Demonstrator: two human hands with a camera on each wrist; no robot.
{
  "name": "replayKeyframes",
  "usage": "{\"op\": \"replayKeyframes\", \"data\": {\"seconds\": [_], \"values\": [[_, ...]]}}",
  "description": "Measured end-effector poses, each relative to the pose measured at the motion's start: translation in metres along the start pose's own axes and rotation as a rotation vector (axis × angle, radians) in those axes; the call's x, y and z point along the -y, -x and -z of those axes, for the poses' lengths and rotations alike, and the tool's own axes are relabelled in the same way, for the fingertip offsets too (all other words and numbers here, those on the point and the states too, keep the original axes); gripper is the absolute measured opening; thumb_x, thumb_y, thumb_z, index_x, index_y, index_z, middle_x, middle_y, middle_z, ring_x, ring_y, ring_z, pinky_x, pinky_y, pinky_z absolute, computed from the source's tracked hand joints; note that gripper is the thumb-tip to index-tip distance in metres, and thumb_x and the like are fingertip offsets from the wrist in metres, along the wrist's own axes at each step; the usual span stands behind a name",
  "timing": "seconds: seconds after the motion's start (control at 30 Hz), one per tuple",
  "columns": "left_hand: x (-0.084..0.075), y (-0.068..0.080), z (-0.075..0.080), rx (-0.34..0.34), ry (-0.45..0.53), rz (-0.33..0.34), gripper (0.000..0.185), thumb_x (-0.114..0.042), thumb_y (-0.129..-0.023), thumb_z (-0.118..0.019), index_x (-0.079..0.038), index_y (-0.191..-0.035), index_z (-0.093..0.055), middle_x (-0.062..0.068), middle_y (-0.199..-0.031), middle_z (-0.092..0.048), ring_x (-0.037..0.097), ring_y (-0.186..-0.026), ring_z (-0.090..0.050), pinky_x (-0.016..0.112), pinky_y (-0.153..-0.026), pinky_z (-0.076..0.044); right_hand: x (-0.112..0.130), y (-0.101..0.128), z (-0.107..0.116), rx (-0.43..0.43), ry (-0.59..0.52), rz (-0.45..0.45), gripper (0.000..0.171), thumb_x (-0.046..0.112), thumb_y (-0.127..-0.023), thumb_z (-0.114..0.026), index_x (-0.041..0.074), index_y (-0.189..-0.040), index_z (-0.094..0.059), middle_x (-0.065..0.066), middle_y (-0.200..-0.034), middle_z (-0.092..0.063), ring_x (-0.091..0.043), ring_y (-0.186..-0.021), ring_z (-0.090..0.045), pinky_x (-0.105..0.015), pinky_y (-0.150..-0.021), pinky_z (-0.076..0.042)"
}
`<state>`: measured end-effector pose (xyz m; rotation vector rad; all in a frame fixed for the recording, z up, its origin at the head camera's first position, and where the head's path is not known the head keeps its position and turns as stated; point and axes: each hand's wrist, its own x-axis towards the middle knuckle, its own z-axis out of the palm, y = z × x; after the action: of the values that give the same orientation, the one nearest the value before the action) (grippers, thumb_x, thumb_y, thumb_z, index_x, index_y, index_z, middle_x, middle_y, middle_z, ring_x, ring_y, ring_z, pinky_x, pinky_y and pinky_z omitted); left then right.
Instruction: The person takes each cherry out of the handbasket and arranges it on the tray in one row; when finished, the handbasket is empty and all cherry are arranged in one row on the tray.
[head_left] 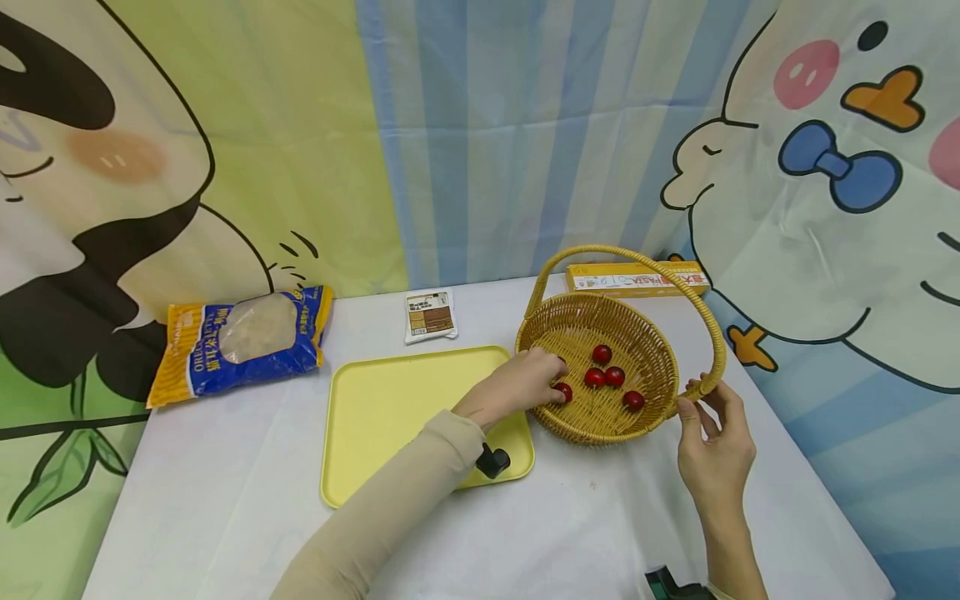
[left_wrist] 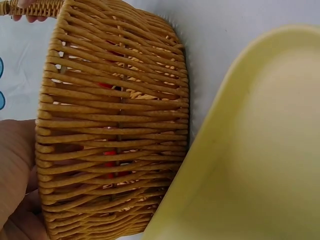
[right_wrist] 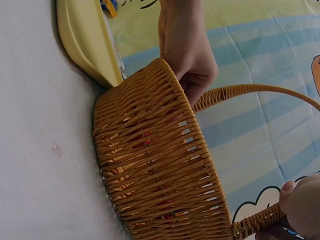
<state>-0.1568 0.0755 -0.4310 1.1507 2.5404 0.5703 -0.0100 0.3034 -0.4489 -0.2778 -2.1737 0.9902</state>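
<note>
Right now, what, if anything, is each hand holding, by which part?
Right hand holds the basket by its handle's lower end; left hand, at a red fruit, hold unclear.

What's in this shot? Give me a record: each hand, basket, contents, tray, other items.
left hand: reaching into basket, at a red fruit; whether it grips is unclear
right hand: holding basket handle near its lower end
basket: round, woven, handle raised
contents: at least five small red fruits, counting the one at the left hand
tray: yellow, left of basket, partly under left sleeve
other items: blue-and-yellow bag, small white packet, yellow box behind basket
</note>
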Motion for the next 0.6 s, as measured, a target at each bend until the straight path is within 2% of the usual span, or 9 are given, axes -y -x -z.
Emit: {"op": "replayKeyframes", "data": {"seconds": [0.07,0.17,0.33,0.6], "values": [[0.0001,-0.0005,-0.0016,0.006,-0.012,-0.002,0.023,-0.025,-0.096,-0.078,-0.009,-0.112,-0.078,-0.001,-0.088,-0.072,0.009,-0.071,-0.055,0.023,-0.066,-0.045,-0.0008,0.0003,-0.0007,0.0,-0.004,0.0,0.05,-0.007,-0.095,-0.07,-0.004,-0.142,-0.055,-0.012,-0.128,-0.065,-0.021,-0.124,-0.065,-0.006,-0.098,-0.048],[0.0002,-0.0006,-0.003,0.004,-0.016,-0.007,0.015,-0.024,-0.095,-0.08,-0.011,-0.101,-0.077,-0.004,-0.075,-0.063,0.008,-0.064,-0.045,0.022,-0.06,-0.039,-0.0013,0.0007,-0.0015,0.001,-0.018,-0.001,0.05,-0.007,-0.095,-0.069,-0.004,-0.143,-0.055,-0.012,-0.128,-0.065,-0.021,-0.124,-0.065,-0.007,-0.099,-0.048],[-0.0002,-0.003,-0.0044,-0.009,-0.023,-0.009,0.015,-0.023,-0.093,-0.082,-0.012,-0.09,-0.073,-0.004,-0.073,-0.062,0.008,-0.063,-0.046,0.02,-0.058,-0.038,-0.0008,0.0004,-0.0021,-0.004,-0.018,-0.001,0.049,-0.007,-0.095,-0.069,-0.003,-0.143,-0.055,-0.012,-0.128,-0.065,-0.02,-0.124,-0.065,-0.007,-0.099,-0.048],[-0.0024,-0.0092,-0.0064,-0.001,-0.092,0.009,0.017,-0.024,-0.092,-0.083,-0.011,-0.089,-0.072,-0.004,-0.077,-0.064,0.007,-0.064,-0.049,0.02,-0.058,-0.042,-0.0008,-0.0013,-0.0022,-0.006,-0.014,-0.003,0.047,-0.008,-0.095,-0.069,-0.004,-0.141,-0.056,-0.013,-0.127,-0.065,-0.021,-0.123,-0.065,-0.008,-0.099,-0.048]]}}
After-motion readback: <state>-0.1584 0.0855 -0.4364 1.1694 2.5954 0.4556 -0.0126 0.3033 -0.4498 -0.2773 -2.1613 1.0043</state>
